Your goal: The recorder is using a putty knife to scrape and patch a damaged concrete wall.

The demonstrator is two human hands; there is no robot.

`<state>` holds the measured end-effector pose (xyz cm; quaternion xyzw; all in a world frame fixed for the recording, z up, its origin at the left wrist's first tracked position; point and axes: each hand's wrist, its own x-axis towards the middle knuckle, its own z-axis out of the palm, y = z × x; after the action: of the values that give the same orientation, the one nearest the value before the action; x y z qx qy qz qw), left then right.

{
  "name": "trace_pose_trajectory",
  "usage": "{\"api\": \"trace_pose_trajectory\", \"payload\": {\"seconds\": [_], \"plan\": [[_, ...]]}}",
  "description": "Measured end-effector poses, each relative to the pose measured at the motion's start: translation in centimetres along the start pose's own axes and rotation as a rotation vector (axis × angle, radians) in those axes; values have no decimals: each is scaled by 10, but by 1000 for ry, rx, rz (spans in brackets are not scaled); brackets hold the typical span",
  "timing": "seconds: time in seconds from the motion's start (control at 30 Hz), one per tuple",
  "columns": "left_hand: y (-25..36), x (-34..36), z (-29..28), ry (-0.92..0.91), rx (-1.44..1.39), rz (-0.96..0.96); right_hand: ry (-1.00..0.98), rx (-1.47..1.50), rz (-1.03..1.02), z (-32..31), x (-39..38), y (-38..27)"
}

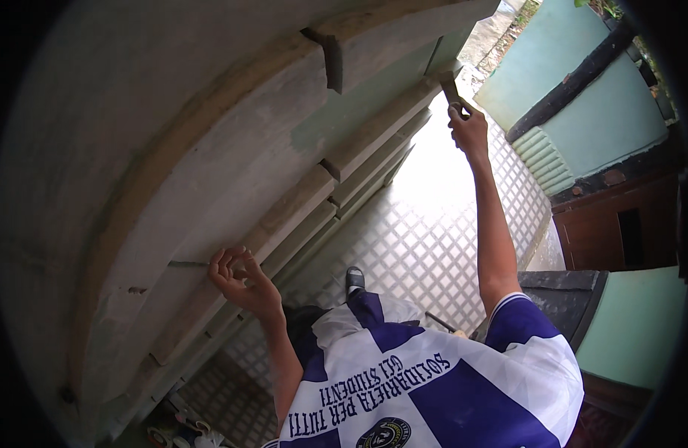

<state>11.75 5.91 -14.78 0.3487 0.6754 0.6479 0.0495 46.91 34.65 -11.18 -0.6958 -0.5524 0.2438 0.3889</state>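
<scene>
My left hand point(239, 280) rests with curled fingers against a pale wooden batten point(299, 201) fixed to a grey-green panelled wall point(209, 134). It holds nothing that I can see. My right hand point(468, 131) reaches far forward with the arm stretched out. It grips a small dark tool point(452, 91), and the tool's tip touches the lower end of another batten point(388, 123). What kind of tool it is I cannot tell. Below the hands are my blue-and-white shirt and one dark shoe point(354, 280).
I stand on a metal chequer-plate floor point(433, 239). To the right are a pale green wall point(605, 119), a dark beam point(575, 78) and a brown wooden cabinet point(620, 224). Small objects lie on the floor at the lower left point(187, 433).
</scene>
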Motion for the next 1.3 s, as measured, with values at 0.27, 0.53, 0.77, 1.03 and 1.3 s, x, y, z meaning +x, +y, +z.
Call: {"api": "trace_pose_trajectory", "payload": {"seconds": [0.27,0.53,0.77,1.03,1.3], "plan": [[-16,1,-9,-11,72,5,238,-230,-440,7,25,27],[-17,3,-28,52,113,87,-249,347,86,24,-129,1],[-3,18,-46,-100,105,203,-533,653,199,65,-221,-28],[-21,29,-110,-424,312,392,-617,830,327,102,-294,-83],[10,68,-182,-396,389,881,-478,794,202,136,-306,-131]]}}
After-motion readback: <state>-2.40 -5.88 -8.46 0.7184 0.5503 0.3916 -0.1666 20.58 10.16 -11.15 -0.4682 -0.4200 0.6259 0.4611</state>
